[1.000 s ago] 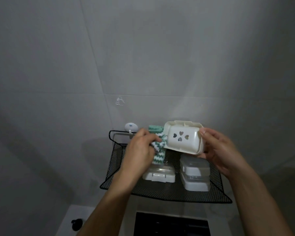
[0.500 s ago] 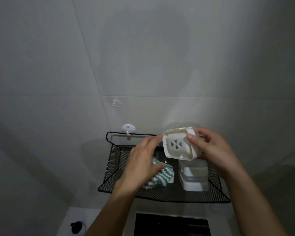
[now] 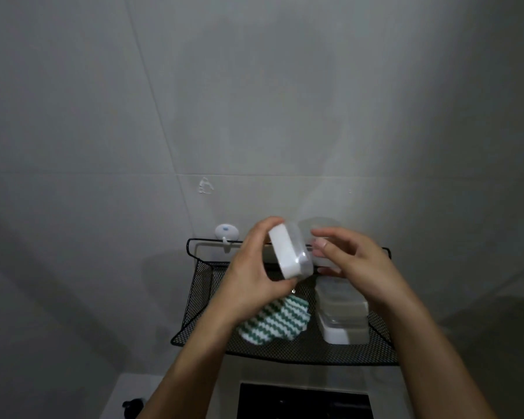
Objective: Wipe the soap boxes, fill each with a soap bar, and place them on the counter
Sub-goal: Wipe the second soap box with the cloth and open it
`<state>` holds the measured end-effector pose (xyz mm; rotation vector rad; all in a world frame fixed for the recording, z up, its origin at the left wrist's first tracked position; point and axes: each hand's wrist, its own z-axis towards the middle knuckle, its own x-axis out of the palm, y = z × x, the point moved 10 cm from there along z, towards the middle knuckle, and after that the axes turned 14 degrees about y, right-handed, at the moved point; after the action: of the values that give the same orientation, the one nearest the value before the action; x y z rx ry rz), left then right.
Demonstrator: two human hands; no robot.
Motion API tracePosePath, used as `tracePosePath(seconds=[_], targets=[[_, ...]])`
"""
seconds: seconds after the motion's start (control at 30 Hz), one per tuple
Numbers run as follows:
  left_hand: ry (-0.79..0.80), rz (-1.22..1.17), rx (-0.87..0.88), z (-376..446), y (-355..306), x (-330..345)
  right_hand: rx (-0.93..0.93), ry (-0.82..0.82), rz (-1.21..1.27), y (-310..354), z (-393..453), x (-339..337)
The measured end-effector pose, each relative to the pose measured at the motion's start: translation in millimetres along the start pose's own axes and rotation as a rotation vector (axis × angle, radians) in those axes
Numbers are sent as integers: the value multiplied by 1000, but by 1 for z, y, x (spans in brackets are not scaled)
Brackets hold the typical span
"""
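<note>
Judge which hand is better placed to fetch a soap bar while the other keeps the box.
Right, probably. The left hand grips the soap box around its body, so it should keep holding. The right hand only touches the blurred lid side and hangs above the stacked boxes in the mesh basket.

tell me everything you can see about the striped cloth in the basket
The cloth is a soft, bunched rag with green and white zigzag stripes. It lies crumpled on the floor of the black mesh basket, left of the stacked soap boxes. No hand holds it; the left forearm crosses in front of its left edge.
</note>
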<state>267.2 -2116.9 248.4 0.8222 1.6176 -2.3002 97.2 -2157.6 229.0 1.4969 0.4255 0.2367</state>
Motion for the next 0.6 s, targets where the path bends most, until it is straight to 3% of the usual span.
tracePosePath(seconds=[0.13, 0.23, 0.33, 0.43, 0.6], targets=[[8, -465, -2, -8, 26, -4, 46, 5, 44, -20, -4, -10], [-22, -774, 57, -13, 32, -2, 61, 176, 175, -35, -5, 3], [7, -1013, 74, -14, 33, 10, -40, 347, 252, -34, -5, 21], [28, -1042, 45, -14, 34, 16, -117, 364, 284, -27, -3, 27], [64, -858, 34, -13, 39, 3, -173, 244, 307, -25, -4, 7]])
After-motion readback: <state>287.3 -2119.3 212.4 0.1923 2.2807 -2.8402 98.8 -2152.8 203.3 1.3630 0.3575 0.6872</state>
